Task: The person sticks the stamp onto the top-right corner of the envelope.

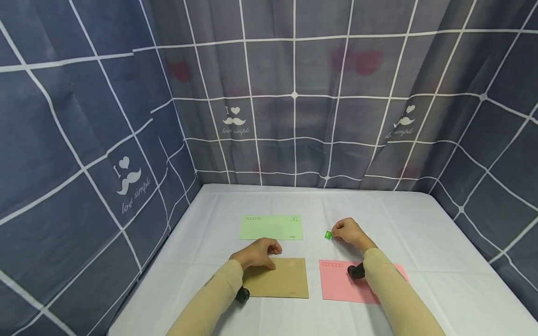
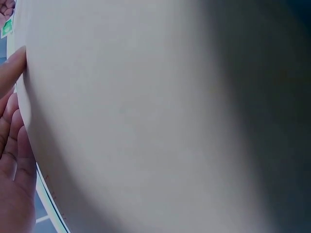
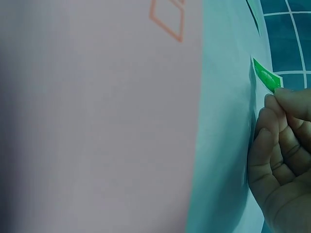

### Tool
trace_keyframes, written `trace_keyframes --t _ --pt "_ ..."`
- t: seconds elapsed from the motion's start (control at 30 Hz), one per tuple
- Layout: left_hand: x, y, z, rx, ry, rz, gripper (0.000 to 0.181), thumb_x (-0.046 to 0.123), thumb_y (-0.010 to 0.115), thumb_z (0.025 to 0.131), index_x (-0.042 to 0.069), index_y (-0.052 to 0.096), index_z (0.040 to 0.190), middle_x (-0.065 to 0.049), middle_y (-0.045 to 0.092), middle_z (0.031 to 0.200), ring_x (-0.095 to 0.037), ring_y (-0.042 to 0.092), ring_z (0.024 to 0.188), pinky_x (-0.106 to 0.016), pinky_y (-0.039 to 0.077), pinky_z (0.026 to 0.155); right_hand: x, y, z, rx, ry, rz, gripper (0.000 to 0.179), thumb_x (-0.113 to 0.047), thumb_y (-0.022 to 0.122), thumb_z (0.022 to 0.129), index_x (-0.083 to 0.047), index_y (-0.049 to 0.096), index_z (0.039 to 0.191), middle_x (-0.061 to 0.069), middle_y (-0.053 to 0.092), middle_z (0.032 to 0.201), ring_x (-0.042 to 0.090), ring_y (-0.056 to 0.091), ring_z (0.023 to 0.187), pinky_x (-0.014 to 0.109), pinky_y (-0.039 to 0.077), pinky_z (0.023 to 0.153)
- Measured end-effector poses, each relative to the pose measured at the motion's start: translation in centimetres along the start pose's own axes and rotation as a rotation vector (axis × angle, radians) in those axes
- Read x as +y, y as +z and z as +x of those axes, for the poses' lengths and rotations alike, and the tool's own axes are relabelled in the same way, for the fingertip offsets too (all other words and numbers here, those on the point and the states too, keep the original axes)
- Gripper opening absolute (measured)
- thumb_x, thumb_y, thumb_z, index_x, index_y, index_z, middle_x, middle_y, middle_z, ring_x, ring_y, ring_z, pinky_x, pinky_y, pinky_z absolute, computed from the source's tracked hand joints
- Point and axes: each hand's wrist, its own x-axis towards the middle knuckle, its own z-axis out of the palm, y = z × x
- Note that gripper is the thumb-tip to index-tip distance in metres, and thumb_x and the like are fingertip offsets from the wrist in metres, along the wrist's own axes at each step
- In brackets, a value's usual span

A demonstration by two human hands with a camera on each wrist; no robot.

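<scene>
Between the thumb and fingertips of my right hand (image 1: 352, 232) is a small green stamp (image 1: 328, 235) with a pale border. The right wrist view shows the stamp (image 3: 267, 76) pinched by one corner, above the white cloth. My left hand (image 1: 257, 253) lies over the upper left part of a tan envelope (image 1: 281, 282), its fingers loosely bent and the thumb at the paper. Whether it presses on the envelope I cannot tell. A pink envelope (image 1: 336, 287) sits under my right forearm, which hides part of it. Farther back lies a light green envelope (image 1: 271, 228).
White cloth covers the table (image 1: 378, 205). A dark curtain (image 1: 269, 116) with white grid lines encloses the back and both sides. Dark wrist cameras hang close over the tan and pink envelopes.
</scene>
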Motion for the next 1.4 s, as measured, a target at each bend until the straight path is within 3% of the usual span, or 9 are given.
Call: trace_keyframes --t 1.4 --pt "0.5 -0.1 0.0 -0.012 -0.017 0.008 0.04 -0.001 0.087 0.071 0.013 0.067 0.102 0.004 0.064 0.1 -0.014 0.056 0.096 -0.032 0.05 0.091 -0.1 1.1 0.1 -0.047 -0.011 0.145 0.006 -0.002 0.066 0.09 0.003 0.069 0.088 0.003 0.064 0.077 0.014 0.056 0.07 0.027 0.049 0.063"
